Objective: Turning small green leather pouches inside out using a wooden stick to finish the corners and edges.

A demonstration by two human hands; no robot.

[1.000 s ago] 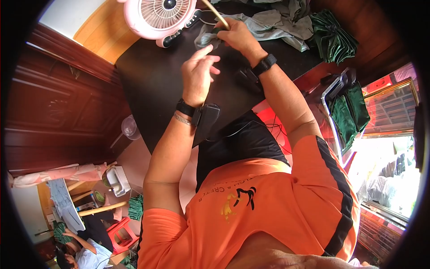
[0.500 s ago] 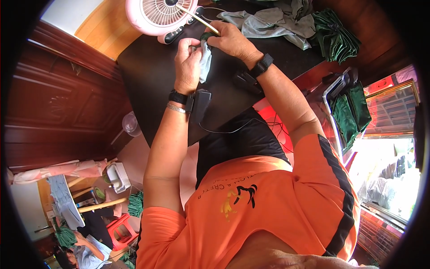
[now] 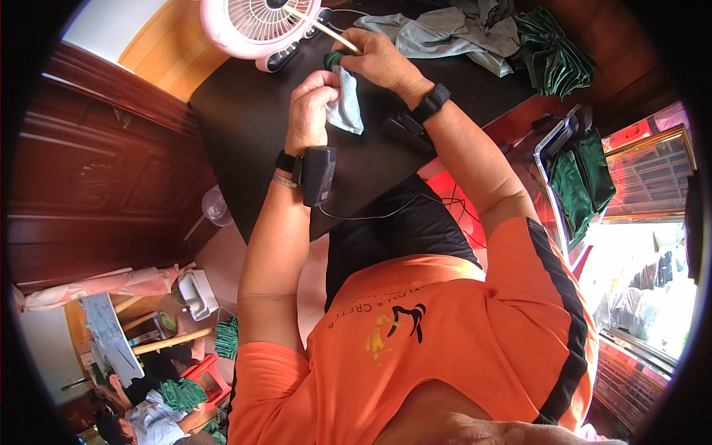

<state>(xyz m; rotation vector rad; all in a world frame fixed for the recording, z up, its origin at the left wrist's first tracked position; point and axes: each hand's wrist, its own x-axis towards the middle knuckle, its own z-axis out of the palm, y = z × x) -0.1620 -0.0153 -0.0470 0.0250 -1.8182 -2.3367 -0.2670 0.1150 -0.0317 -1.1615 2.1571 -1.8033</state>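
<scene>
Grey cloth (image 3: 345, 111) fanned into wedge; right hand (image 3: 382, 65) grips slender rod (image 3: 326, 32).

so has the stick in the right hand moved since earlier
Yes, leftward: the stick passed right of the pink fan a second ago; now its far end overlaps the fan in view.

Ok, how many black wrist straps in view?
2: one black band-shaped strap on the wrist of the left hand, another black strap on that of the right hand. More could be hidden.
</scene>
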